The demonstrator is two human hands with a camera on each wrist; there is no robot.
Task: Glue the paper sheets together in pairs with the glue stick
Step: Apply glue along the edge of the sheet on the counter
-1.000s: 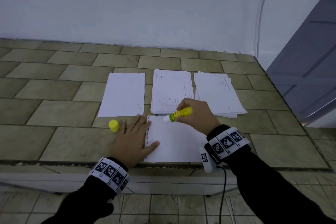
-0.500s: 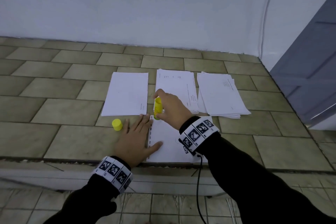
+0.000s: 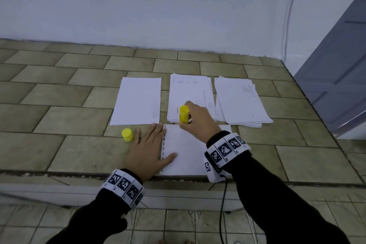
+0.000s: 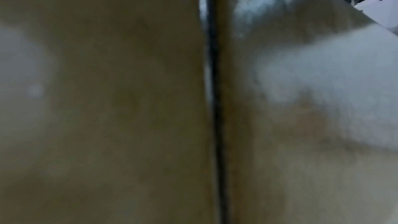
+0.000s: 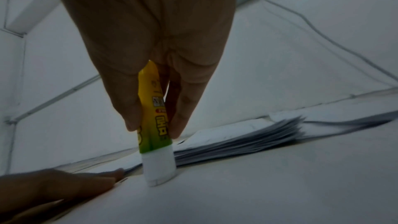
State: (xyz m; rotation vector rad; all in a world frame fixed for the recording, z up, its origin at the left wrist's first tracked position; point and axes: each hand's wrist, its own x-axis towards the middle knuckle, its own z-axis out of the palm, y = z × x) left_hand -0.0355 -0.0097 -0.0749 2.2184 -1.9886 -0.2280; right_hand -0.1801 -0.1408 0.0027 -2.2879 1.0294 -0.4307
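Observation:
A white sheet (image 3: 186,150) with a punched left margin lies at the near edge of the tiled ledge (image 3: 59,144). My right hand (image 3: 198,121) grips the yellow glue stick (image 3: 183,114) upright, its white tip (image 5: 159,168) down on the sheet's far edge. My left hand (image 3: 146,148) lies flat with straight fingers, pressing the sheet's left edge (image 5: 64,186). The yellow cap (image 3: 127,134) stands left of that hand. Three paper piles lie beyond: left (image 3: 138,103), middle (image 3: 194,93), right (image 3: 239,101). The left wrist view is a blur of tile.
The ledge ends at a white wall (image 3: 178,6) behind and a drop to the floor (image 3: 178,224) in front. A grey door (image 3: 336,75) stands to the right. A black cable (image 3: 222,214) hangs from my right wrist. Bare tile stretches left of the papers.
My right hand swung the glue stick from lying sideways to upright, slid left along the sheet's far edge, then back a little to the right. My left hand stayed put.

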